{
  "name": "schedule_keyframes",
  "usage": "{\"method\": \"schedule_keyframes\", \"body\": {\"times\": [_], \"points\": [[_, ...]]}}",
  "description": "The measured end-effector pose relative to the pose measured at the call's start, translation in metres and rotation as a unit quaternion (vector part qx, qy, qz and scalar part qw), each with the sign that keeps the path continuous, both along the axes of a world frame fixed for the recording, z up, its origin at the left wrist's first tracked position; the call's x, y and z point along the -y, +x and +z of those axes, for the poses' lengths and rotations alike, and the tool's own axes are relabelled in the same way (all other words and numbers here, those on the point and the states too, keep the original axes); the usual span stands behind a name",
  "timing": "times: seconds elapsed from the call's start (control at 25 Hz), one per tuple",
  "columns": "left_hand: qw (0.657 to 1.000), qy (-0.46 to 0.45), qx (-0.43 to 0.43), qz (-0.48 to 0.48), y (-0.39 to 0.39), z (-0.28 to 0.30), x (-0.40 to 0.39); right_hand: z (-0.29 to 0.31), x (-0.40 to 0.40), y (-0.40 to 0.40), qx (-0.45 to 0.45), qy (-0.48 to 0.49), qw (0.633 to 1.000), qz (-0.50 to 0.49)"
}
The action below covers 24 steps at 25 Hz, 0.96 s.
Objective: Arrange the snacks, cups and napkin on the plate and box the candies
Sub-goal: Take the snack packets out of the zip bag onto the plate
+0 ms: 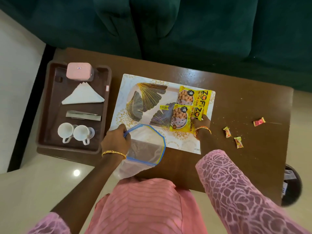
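A white plate (135, 92) with gold leaf patterns lies on a patterned mat at the table's middle. Two yellow snack packets rest on its right side: one farther (194, 97), one nearer (183, 118). My right hand (201, 121) grips the nearer packet's right edge. My left hand (116, 140) holds the blue-rimmed mouth of a clear zip bag (145, 149) at the table's near edge. Three wrapped candies (227, 132) (238, 142) (259, 121) lie on the table to the right. On the brown tray (50, 105) at left sit a pink box (79, 71), a folded white napkin (83, 95) and two white cups (65, 131) (82, 133).
A folded silvery item (83, 115) lies on the tray between napkin and cups. Crumbs are scattered on the brown table (236, 92) near the candies. A green sofa (185, 31) stands behind the table. A dark round bin (292, 184) stands at the right, below the table edge.
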<state>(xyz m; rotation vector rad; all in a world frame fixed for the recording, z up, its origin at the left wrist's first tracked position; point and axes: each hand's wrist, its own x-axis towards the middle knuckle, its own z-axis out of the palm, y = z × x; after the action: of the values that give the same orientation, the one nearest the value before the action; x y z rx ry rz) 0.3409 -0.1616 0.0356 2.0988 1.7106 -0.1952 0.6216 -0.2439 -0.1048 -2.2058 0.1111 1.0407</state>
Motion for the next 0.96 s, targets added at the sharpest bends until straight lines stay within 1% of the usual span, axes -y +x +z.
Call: {"method": "schedule_keyframes", "body": {"times": [0.2,0.36,0.4,0.44,0.48,0.52,0.56,0.6,0.64,0.68,0.72,0.76,0.8,0.84,0.88,0.96], "points": [[1.000,0.000,0.005,0.002,0.005,-0.004,0.004,0.001,-0.004,-0.012,0.089,-0.022,0.996,0.004],[0.999,-0.011,0.021,0.025,0.007,0.000,0.003,0.021,-0.007,-0.018,0.129,-0.032,0.991,-0.008],[0.999,-0.015,0.026,0.030,0.007,0.001,0.002,0.032,-0.007,-0.022,0.159,-0.029,0.987,-0.012],[0.999,-0.022,0.033,0.037,0.008,0.003,0.002,0.045,-0.005,-0.028,0.203,-0.017,0.979,-0.011],[0.998,-0.031,0.040,0.047,0.008,0.004,0.003,0.060,-0.002,-0.037,0.250,0.013,0.968,-0.002],[0.996,-0.040,0.049,0.059,0.007,0.006,0.003,0.076,0.005,-0.049,0.276,0.059,0.959,0.021],[0.994,-0.049,0.061,0.072,0.006,0.007,0.002,0.090,0.013,-0.064,0.266,0.107,0.956,0.062],[0.992,-0.057,0.073,0.083,0.006,0.008,0.002,0.102,0.024,-0.081,0.222,0.147,0.957,0.118],[0.990,-0.064,0.087,0.095,0.004,0.008,0.002,0.112,0.037,-0.096,0.153,0.171,0.955,0.187],[0.986,-0.070,0.100,0.111,0.001,0.009,0.001,0.123,0.049,-0.109,0.078,0.184,0.944,0.264],[0.981,-0.079,0.113,0.134,-0.001,0.010,-0.001,0.131,0.060,-0.118,0.005,0.195,0.924,0.330],[0.973,-0.096,0.129,0.163,-0.005,0.011,-0.003,0.138,0.070,-0.125,-0.064,0.213,0.902,0.371],[0.961,-0.124,0.147,0.197,-0.007,0.012,-0.006,0.141,0.077,-0.129,-0.129,0.235,0.885,0.380],[0.945,-0.158,0.166,0.235,-0.010,0.012,-0.009,0.142,0.081,-0.132,-0.167,0.249,0.879,0.370],[0.924,-0.196,0.184,0.271,-0.012,0.013,-0.012,0.139,0.082,-0.137,-0.173,0.251,0.885,0.352],[0.885,-0.269,0.206,0.319,-0.016,0.017,-0.016,0.138,0.074,-0.151,-0.134,0.227,0.923,0.282]]}}
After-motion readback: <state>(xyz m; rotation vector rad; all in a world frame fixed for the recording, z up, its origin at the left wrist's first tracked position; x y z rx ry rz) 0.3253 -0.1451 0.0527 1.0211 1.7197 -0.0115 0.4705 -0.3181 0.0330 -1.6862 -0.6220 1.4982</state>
